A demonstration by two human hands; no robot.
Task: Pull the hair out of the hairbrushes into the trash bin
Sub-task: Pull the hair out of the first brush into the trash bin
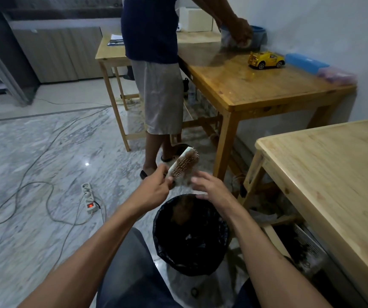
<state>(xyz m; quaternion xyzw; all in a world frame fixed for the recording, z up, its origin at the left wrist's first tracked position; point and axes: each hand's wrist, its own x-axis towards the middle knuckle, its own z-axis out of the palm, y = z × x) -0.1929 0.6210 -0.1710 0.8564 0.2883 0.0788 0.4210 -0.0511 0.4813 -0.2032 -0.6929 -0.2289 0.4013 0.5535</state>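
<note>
My left hand (155,186) grips the handle end of a pale hairbrush (184,164) and holds it tilted above the far rim of the trash bin (163,221). Brown hair clings among its bristles. My right hand (209,187) hovers just right of the brush with its fingers spread and nothing in them. The bin is lined with a black bag, and a brown clump of hair (182,211) lies inside near the far wall.
A power strip (88,197) and loose cables lie on the marble floor at left. Another person (156,70) stands at a wooden table (256,85) that carries a yellow toy car (266,60). A lighter wooden table (334,174) stands close on my right.
</note>
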